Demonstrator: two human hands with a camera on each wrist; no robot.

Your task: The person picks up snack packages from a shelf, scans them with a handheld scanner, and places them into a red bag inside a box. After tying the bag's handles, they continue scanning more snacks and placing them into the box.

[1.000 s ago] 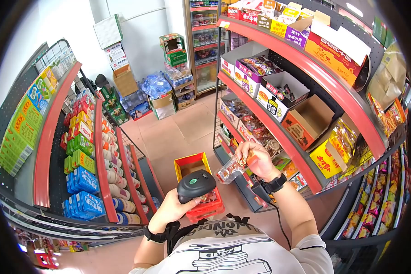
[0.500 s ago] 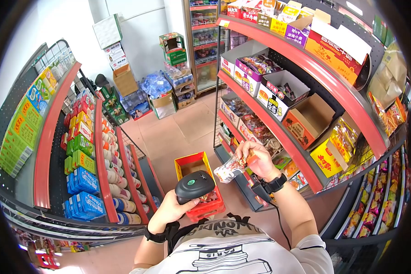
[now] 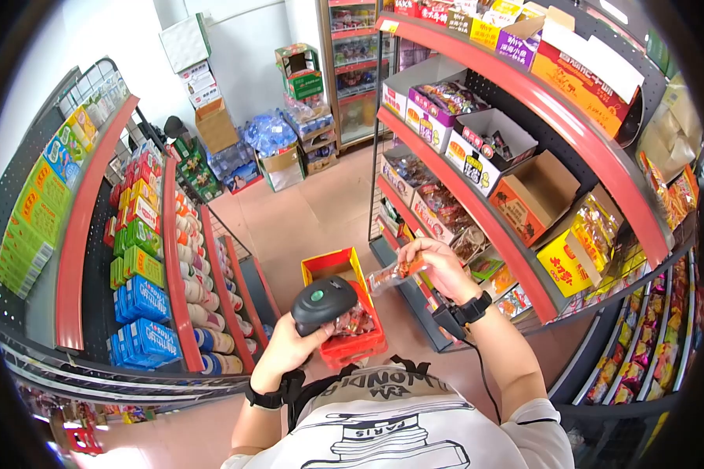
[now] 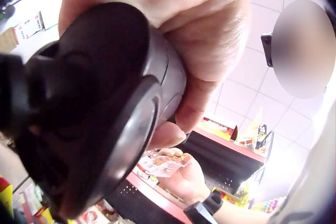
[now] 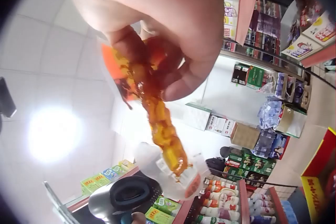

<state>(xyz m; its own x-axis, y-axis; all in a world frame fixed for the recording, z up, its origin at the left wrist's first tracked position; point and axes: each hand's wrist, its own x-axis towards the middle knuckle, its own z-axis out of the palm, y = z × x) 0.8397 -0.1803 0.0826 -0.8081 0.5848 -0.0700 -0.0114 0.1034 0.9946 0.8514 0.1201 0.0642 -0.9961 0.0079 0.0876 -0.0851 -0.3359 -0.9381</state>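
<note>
My left hand (image 3: 288, 352) grips a black handheld barcode scanner (image 3: 328, 301), which fills much of the left wrist view. Its rounded top faces up in the head view and overlaps the red basket below. The right hand (image 3: 438, 272) pinches one end of a clear snack packet (image 3: 385, 276). Amber, glossy pieces show inside the packet (image 5: 160, 124) in the right wrist view, and its far end points toward the scanner. Beneath both hands stands the red basket (image 3: 356, 350), with several small reddish packets (image 3: 353, 321) in it.
A yellow-and-red carton (image 3: 308, 268) adjoins the basket's far side. At right, a shelf rack (image 3: 502, 215) carries snack boxes; at left, another rack (image 3: 178, 273) holds drink cartons and bottles. A black cable (image 3: 489, 383) hangs by the right forearm. Stacked boxes (image 3: 301, 78) stand by the back wall.
The scanner has shifted slightly left, uncovering more of the packets in the basket. The snack packet has turned in my right hand and looks narrower. Both hands keep their hold.
</note>
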